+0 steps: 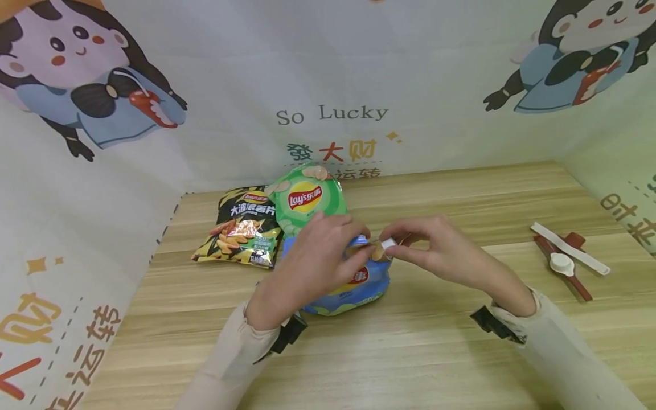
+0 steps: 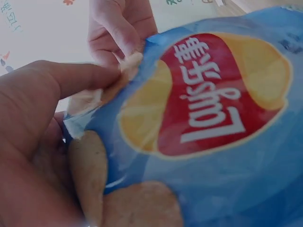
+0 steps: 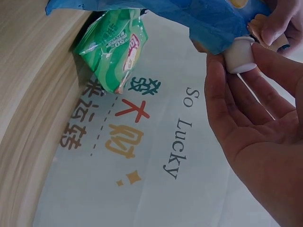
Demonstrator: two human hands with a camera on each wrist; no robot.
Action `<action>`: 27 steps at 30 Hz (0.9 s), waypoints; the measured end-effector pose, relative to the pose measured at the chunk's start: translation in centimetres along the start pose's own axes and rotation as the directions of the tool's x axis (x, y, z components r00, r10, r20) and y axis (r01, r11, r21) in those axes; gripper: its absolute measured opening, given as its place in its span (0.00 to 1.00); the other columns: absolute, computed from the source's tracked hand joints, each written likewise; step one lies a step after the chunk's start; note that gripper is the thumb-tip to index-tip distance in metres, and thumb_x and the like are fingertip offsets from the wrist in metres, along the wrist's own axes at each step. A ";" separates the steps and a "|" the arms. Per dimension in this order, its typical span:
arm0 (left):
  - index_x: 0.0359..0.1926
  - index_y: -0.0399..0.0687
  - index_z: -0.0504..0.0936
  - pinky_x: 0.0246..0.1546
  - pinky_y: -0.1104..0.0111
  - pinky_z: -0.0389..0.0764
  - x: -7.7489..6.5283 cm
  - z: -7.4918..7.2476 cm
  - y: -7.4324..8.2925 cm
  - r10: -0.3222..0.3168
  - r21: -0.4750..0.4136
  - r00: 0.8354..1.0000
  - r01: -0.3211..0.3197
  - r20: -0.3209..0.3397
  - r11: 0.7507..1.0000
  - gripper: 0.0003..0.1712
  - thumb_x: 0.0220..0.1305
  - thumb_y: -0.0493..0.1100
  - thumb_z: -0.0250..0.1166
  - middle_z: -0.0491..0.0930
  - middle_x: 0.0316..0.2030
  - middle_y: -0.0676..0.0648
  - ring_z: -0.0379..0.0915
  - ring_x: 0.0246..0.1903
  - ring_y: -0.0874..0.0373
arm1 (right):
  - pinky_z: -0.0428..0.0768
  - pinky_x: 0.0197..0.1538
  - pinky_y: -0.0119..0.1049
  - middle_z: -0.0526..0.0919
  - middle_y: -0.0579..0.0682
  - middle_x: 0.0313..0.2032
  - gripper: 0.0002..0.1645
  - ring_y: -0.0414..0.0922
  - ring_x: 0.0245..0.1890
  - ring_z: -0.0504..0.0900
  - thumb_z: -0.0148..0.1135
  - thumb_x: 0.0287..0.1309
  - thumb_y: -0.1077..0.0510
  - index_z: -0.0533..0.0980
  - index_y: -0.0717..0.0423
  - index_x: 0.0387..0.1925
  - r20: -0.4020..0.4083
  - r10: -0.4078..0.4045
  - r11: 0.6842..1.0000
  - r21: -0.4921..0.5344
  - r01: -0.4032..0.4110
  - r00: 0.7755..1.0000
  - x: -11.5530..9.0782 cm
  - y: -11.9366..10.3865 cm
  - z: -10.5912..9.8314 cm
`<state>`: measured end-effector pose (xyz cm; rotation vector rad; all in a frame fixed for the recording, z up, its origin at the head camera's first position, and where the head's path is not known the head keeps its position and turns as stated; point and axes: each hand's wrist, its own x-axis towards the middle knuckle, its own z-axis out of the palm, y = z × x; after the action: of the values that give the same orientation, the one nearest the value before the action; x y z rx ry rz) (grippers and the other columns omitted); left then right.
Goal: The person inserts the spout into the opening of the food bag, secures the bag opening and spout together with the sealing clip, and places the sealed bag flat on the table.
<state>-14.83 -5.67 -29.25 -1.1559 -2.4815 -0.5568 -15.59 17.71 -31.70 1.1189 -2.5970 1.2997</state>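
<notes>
A blue bag of Lay's chips (image 1: 335,300) is in front of me, its printed face large in the left wrist view. My left hand (image 1: 310,259) pinches the bag's upper edge between thumb and index finger. Beside it, at the bag's right upper corner, my right hand (image 1: 446,250) grips a small white cap-like cylinder (image 3: 240,56) between thumb and fingers. The cylinder sits right against the blue film in the right wrist view. Both hands' fingertips are close together at that corner, and the left hand covers part of the bag in the head view.
Behind the blue bag a green Lay's bag (image 1: 307,196) stands by the cloth backdrop. A black chip bag (image 1: 246,230) lies to its left. At the table's right are a brown strip with a white round knob (image 1: 562,263) and a white strip (image 1: 571,249) across it.
</notes>
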 end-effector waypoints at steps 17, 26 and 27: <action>0.36 0.47 0.88 0.31 0.67 0.67 0.0 0.5 -0.5 0.016 0.005 0.996 -0.016 0.082 1.000 0.03 0.60 0.37 0.70 0.82 0.27 0.55 0.69 0.24 0.64 | 0.83 0.44 0.36 0.86 0.43 0.44 0.13 0.36 0.40 0.83 0.67 0.63 0.61 0.82 0.54 0.49 0.038 -0.019 0.999 -0.044 0.020 0.999 0.2 0.0 0.0; 0.39 0.47 0.88 0.33 0.70 0.70 0.1 0.6 -0.9 0.028 -0.038 0.996 -0.025 0.083 0.999 0.09 0.65 0.48 0.69 0.82 0.32 0.54 0.74 0.30 0.64 | 0.83 0.49 0.37 0.86 0.47 0.46 0.14 0.40 0.43 0.85 0.67 0.62 0.65 0.82 0.57 0.50 -0.040 -0.012 0.998 0.061 0.014 0.999 -0.1 -0.1 0.2; 0.40 0.47 0.88 0.33 0.71 0.72 0.1 0.7 -0.9 0.030 -0.049 0.995 -0.026 0.092 0.998 0.10 0.65 0.48 0.69 0.83 0.33 0.54 0.74 0.30 0.64 | 0.83 0.49 0.37 0.86 0.48 0.46 0.14 0.40 0.44 0.85 0.67 0.62 0.65 0.82 0.58 0.50 -0.048 -0.003 0.997 0.076 0.007 0.999 -0.2 -0.1 0.2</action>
<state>-15.70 -5.78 -29.93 -1.2594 -2.5377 -0.5698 -15.34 17.61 -31.81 1.0905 -2.5293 1.4178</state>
